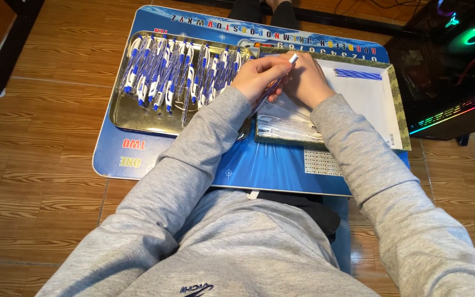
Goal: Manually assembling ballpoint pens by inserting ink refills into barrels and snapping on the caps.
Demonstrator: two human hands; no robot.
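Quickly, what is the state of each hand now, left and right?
Left hand: closed on a blue and white pen.
Right hand: closed at the same pen; its grip is hidden.

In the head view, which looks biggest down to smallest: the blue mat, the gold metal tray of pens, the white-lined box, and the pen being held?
1. Blue mat.
2. White-lined box and gold metal tray: look about alike, so not ranked.
3. Pen, held between both hands, partly hidden.
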